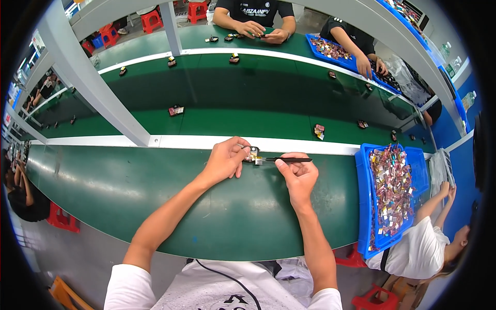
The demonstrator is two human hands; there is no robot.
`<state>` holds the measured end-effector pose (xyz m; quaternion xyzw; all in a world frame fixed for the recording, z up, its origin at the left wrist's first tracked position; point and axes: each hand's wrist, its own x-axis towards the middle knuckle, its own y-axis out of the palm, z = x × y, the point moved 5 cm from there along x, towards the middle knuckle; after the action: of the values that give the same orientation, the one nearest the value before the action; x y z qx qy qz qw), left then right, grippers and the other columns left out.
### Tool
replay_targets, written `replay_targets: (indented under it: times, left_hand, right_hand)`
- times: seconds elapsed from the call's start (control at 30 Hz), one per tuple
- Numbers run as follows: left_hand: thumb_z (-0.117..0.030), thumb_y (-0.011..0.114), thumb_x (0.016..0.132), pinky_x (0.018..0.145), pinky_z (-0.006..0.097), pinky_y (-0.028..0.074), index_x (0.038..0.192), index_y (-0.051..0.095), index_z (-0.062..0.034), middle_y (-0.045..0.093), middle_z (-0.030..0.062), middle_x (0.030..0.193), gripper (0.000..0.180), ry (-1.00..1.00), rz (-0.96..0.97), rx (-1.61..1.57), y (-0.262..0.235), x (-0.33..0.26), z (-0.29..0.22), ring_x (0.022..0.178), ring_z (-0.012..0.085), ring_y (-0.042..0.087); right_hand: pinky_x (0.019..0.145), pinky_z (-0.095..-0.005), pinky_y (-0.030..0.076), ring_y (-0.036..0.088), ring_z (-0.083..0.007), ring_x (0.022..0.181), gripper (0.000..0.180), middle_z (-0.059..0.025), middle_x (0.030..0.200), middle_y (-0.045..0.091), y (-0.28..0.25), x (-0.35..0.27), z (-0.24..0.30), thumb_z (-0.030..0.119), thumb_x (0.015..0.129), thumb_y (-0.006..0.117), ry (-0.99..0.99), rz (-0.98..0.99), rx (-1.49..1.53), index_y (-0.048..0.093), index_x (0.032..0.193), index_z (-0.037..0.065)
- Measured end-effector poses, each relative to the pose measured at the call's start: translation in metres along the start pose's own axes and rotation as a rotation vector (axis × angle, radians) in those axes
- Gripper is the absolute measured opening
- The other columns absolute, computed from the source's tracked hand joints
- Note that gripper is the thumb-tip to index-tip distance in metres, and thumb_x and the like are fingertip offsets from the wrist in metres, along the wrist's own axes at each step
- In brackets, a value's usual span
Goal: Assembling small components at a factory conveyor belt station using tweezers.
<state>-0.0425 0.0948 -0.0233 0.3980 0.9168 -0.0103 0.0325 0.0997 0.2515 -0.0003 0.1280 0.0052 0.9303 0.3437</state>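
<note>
Pinching the module (251,154) in the left hand (224,159), with thumb and fingers nearly together, beside the white rail (191,142). Gripping black tweezers (304,160) in the curled right hand (300,179), with tips at the module's pale tab (258,161); unclear whether touching. Could tear the tab by pulling too hard, or twist the module through too light a pinch. Could hit the rail by pushing forward, or the blue tray (365,206) by swinging far right. Roomier leftward and toward the near edge of the worktop (232,217).
</note>
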Motion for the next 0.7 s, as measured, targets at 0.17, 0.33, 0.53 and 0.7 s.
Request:
replay_targets:
  times: [0.17,0.33,0.53,0.7]
  left_hand:
    - [-0.009,0.061,0.102,0.043,0.025,0.041,0.113,0.060,0.0040,0.073,0.0106,0.083,0.018,0.096,-0.029,0.041,0.003,-0.003,0.005,0.046,0.0094,0.057]
    - [-0.010,0.061,0.102,0.045,0.025,0.043,0.111,0.061,0.0031,0.073,0.0105,0.082,0.016,0.135,-0.025,0.072,0.005,-0.005,-0.001,0.048,0.0096,0.059]
    - [-0.011,0.061,0.102,0.041,0.026,0.042,0.111,0.061,0.0027,0.070,0.0084,0.077,0.016,0.086,0.002,0.038,0.007,-0.008,-0.003,0.047,0.0107,0.060]
    - [-0.009,0.060,0.102,0.040,0.026,0.044,0.111,0.060,0.0034,0.069,0.0088,0.077,0.016,0.090,0.009,0.009,0.007,-0.008,-0.002,0.047,0.0114,0.060]
  right_hand:
    - [0.049,-0.0187,0.031,0.042,0.0018,0.053,0.013,0.0043,0.071,0.061,0.008,-0.004,-0.001,-0.003,0.085,0.078,-0.049,0.056,-0.139,0.070,0.096,-0.002]
    - [0.048,-0.0189,0.027,0.038,0.0015,0.050,0.012,0.0072,0.060,0.053,0.011,-0.005,-0.002,-0.002,0.085,0.079,-0.087,0.046,-0.244,0.071,0.094,-0.001]
    - [0.047,-0.0197,0.026,0.037,0.0011,0.049,0.015,0.0077,0.056,0.049,0.012,-0.007,0.000,0.001,0.084,0.081,-0.120,0.039,-0.355,0.072,0.095,0.000]
    - [0.047,-0.0198,0.026,0.036,0.0011,0.048,0.015,0.0081,0.054,0.047,0.012,-0.008,-0.001,0.002,0.083,0.081,-0.109,0.038,-0.352,0.072,0.096,0.001]
